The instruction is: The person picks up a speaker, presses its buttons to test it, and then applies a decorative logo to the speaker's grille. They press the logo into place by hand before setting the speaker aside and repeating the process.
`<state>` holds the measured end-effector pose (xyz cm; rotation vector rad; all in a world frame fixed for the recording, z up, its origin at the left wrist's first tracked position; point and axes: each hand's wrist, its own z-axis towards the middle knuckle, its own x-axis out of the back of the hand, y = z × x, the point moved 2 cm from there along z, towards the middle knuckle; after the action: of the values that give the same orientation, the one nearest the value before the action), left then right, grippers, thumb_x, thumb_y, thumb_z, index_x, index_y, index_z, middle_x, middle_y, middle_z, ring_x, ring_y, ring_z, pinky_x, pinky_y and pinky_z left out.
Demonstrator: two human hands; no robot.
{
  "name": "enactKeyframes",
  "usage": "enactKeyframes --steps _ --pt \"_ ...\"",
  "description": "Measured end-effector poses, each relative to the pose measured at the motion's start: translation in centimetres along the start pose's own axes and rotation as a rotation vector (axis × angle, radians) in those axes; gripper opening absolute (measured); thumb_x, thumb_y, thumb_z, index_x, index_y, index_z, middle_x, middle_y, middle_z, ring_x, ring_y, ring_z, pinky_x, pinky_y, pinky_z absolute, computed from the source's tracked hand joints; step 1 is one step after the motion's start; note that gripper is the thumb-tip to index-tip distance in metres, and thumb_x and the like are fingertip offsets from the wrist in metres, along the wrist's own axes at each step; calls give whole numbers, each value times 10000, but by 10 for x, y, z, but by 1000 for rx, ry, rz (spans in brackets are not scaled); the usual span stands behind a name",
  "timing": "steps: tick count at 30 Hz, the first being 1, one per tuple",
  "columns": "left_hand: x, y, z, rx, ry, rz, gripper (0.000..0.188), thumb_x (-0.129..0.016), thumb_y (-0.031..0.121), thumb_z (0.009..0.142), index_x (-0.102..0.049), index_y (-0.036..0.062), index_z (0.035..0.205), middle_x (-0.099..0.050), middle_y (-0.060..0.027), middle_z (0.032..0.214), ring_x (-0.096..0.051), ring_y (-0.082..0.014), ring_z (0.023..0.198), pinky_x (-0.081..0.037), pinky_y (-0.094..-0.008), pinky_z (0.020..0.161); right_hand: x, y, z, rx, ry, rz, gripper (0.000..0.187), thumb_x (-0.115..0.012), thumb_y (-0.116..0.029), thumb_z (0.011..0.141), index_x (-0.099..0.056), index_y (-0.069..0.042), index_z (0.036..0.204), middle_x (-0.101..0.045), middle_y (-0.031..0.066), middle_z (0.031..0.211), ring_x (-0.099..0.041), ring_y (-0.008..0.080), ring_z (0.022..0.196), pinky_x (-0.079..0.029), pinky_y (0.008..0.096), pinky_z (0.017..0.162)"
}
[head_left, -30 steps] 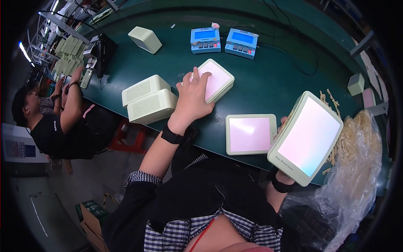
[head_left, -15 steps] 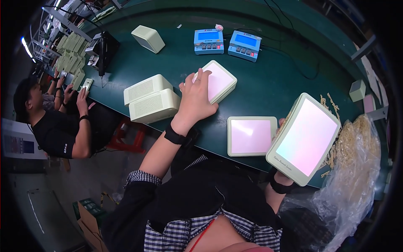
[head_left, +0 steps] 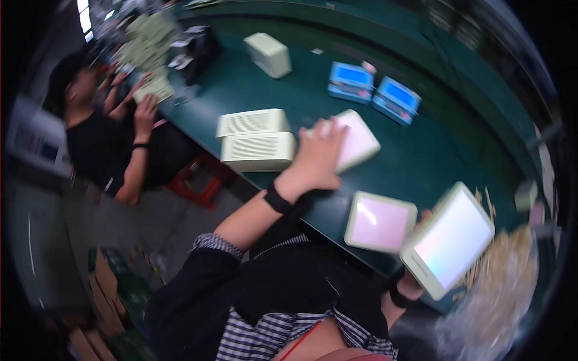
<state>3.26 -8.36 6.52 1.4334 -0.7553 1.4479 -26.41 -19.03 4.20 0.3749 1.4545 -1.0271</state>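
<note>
Left hand (head_left: pixel 319 153): fingers spread over pink-screened box (head_left: pixel 361 141). Right hand (head_left: pixel 412 283) grips lit panel (head_left: pixel 453 242), face up, long axis near-left to far-right; finger spread hidden, cannot tell.

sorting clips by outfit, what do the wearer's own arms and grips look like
The left grip and right grip look ungloved, each with a black wristband below it. The left sleeve is black, ending in a dark-and-white checked cuff; blur hides finer markings.
</note>
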Motion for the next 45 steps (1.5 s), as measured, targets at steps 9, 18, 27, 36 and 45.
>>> enactKeyframes --steps 9,18,27,36,45 --pt "-22 2 -4 53 77 -45 1021 -750 200 558 -304 0 1455 -341 -298 1472 -319 -482 1370 -313 -626 1008 -9 4 15 48 -206 -504 689 -446 -472 997 -237 -95 1534 -224 239 1538 -321 454 1358 -329 516 1123" --pt "-10 -5 1 -9 43 -129 1012 -761 201 587 -293 11 1464 -353 -278 1481 -323 -458 1377 -298 -657 1038 -1 12 7 254 107 -267 768 -598 -490 916 -307 -87 1501 -414 225 1418 -477 449 1191 -442 506 1029" --pt "-8 -2 5 -59 63 -193 949 -757 135 594 -338 46 1441 -412 -267 1440 -358 -460 1350 -336 -557 1059 21 10 -9 187 386 -117 755 -471 -526 966 -262 -54 1517 -348 252 1493 -373 463 1340 -410 526 1078" --pt "-10 -10 2 -148 45 -193 944 -747 105 608 -326 19 1449 -434 -255 1423 -361 -442 1353 -311 -519 1107 -32 10 11 -6 401 90 795 -449 -655 899 -350 -151 1506 -383 140 1518 -405 386 1351 -323 553 1105" --pt "-8 -5 6 -196 138 -199 906 -758 114 585 -386 42 1408 -466 -269 1366 -419 -455 1294 -369 -505 1072 9 -26 7 159 97 308 858 -452 -716 867 -349 -147 1500 -364 197 1517 -395 443 1338 -338 626 1062"
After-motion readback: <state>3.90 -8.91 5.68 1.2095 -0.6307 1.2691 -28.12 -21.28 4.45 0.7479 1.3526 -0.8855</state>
